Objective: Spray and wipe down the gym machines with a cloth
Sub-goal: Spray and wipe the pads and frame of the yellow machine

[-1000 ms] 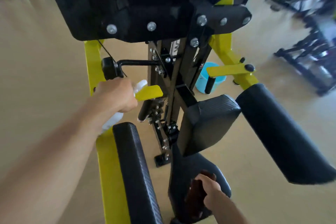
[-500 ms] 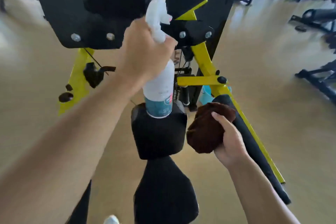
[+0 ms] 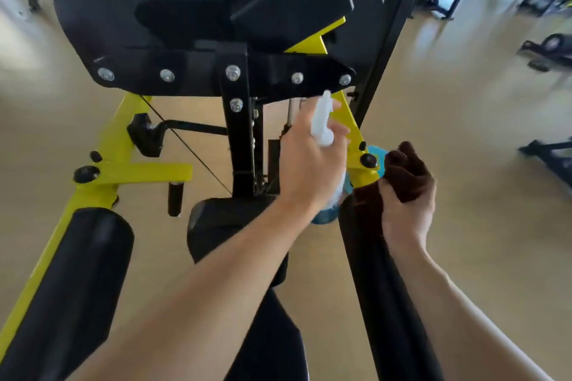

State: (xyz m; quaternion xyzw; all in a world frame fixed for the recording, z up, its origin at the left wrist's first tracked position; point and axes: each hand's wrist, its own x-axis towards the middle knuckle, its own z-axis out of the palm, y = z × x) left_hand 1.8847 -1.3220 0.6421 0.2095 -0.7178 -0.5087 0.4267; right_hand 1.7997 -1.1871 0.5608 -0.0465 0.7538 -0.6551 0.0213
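**Spray bottle and cloth at the right arm pad**

While gripped in the left hand (image 3: 309,164), spray bottle (image 3: 323,124) standing roughly upright, long axis near vertical, white trigger head at top aimed away toward the yellow frame (image 3: 356,133), teal-banded base poking out below the palm. Fingers curled round the neck and trigger. Label blurred, no writing legible. Right hand (image 3: 405,213) just beside it, clenched on a bunched dark brown cloth (image 3: 402,167), cloth pressed against the upper end of the long black right arm pad (image 3: 387,303). Between the forearms, black seat pad (image 3: 223,223). Off to the left, matching black left arm pad (image 3: 77,272) on its yellow bar. Overhead, large black plate (image 3: 185,25) with silver bolts. All around, tan floor (image 3: 464,164), blurred gym gear well apart at far right.
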